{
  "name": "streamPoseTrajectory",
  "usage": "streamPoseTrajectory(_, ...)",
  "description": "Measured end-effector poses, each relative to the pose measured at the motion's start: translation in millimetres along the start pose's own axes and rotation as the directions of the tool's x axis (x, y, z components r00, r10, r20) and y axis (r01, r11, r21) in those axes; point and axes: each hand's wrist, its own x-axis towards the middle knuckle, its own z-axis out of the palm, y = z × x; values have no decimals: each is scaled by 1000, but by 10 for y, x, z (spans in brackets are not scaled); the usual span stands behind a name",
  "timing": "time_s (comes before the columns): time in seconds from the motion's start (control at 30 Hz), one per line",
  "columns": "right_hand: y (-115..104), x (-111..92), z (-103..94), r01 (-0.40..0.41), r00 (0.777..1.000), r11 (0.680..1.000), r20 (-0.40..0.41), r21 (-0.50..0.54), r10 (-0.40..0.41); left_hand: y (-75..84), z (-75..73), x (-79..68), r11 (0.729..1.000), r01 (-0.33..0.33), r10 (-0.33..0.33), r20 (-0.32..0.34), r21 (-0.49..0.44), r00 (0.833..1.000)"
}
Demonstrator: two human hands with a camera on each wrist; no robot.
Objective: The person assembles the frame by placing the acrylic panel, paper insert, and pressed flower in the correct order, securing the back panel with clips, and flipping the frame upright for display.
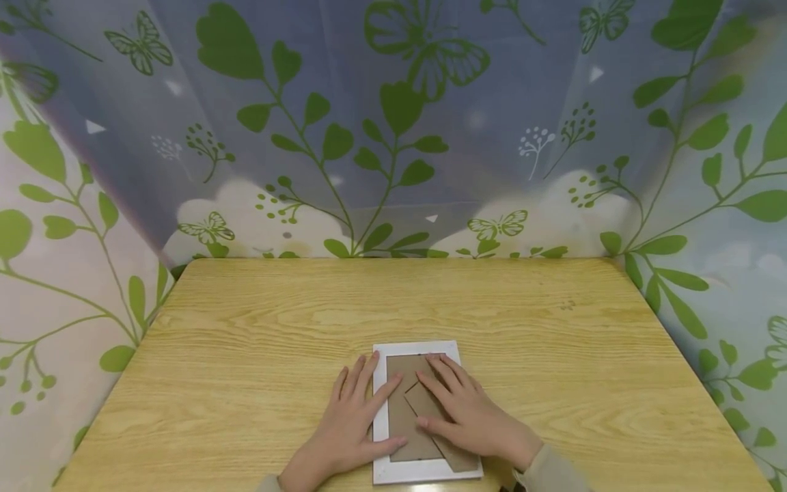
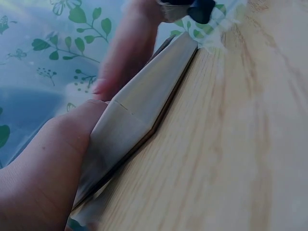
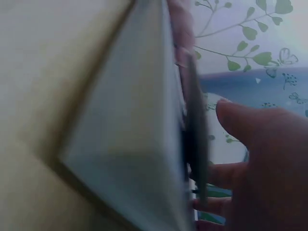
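A white picture frame (image 1: 424, 470) lies face down on the table, its brown backboard (image 1: 399, 418) upward. The stand (image 1: 456, 456) is set aslant across the board's right half. My left hand (image 1: 349, 418) rests spread over the frame's left side, thumb and forefinger tips on the backboard. On the right, my right hand (image 1: 464, 413) lies with extended fingers over the stand and upper backboard. The left wrist view shows the frame's pale side (image 2: 144, 91) beside my left hand (image 2: 45, 163). In the right wrist view, the stand (image 3: 197, 130) tilts slightly away from the board.
The wooden table (image 1: 277, 328) stretches out around the frame. A cloth (image 1: 467, 150) printed with green leaves and butterflies hangs behind it and on both sides. Near my right wrist, a small dark object shows at the lower edge of the head view.
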Motion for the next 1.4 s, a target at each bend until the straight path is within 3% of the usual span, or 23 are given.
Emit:
streamPoseTrajectory(0.23,214,290,-339,21,1000,986,-8,165,-20,3,-10,13,1000,4,-4,-5,-17,1000)
streamPoseTrajectory(0.33,361,482,-447,12,999,971,31,238,-20,8,-25,19,1000,12,-12,5,-28,1000)
streamPoseTrajectory(0.5,554,827,-552,-88,985,936,170,341,30,13,-34,27,999,23,-23,12,-24,1000)
streamPoseTrajectory(0.67,634,1068,-548,-239,940,905,317,352,125,21,-18,4,999,26,-26,22,-32,999)
streamPoseTrajectory(0.9,626,1186,-549,-398,889,807,402,437,221,28,-7,1,999,34,-34,20,-21,999)
streamPoseTrajectory(1.07,606,1221,-572,-453,866,772,425,445,264,25,-7,9,999,39,-39,16,-15,999)
streamPoseTrajectory(1.2,548,1241,-605,-489,847,767,438,414,303,25,-8,13,999,45,-45,22,-2,999)
streamPoseTrajectory(1.4,468,1259,-620,-516,825,789,442,333,353,29,-17,11,998,55,-56,30,11,998)
